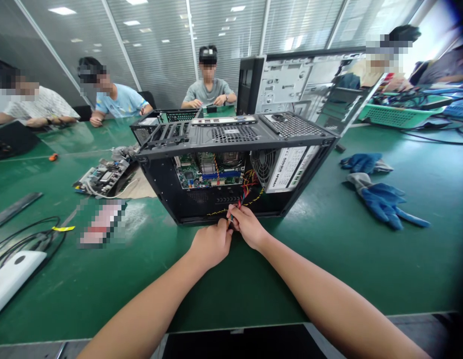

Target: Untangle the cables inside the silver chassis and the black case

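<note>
The wire bundle (pixel 246 191), red, yellow and black, spills from the open side of the computer case (pixel 234 133) lying on the green table (pixel 328 259). Both hands close on its free end at the case's lower edge, the left hand (pixel 212 245) and right hand (pixel 249 228) pinching it together. The motherboard (pixel 209 172) and power supply (pixel 287 167) sit mounted inside, so the wiring appears unfinished. A loose circuit board (pixel 102 177) and blue gloves (pixel 381 199) lie apart.
</note>
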A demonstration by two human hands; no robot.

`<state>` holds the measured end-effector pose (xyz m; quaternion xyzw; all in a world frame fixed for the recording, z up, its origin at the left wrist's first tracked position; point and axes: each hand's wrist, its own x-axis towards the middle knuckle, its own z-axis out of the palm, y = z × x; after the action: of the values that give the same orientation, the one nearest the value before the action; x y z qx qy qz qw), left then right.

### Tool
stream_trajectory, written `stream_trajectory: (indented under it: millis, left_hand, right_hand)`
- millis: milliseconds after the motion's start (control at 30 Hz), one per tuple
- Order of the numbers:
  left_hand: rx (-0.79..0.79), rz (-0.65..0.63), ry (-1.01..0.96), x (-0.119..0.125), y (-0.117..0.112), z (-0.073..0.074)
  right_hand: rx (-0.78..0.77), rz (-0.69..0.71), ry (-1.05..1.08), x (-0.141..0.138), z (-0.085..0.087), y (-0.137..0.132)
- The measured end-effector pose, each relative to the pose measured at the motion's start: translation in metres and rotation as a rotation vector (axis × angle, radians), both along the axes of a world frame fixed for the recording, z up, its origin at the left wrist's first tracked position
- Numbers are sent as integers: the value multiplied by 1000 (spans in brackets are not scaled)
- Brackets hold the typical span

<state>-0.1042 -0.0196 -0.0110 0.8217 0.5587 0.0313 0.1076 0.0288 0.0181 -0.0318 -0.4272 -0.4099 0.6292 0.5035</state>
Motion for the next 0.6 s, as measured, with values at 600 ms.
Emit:
stream_trajectory:
  millis: [600]
  left_hand:
    - [35, -73, -38, -8, 5, -2]
  right_hand:
    - [28, 23, 15, 0, -4, 2]
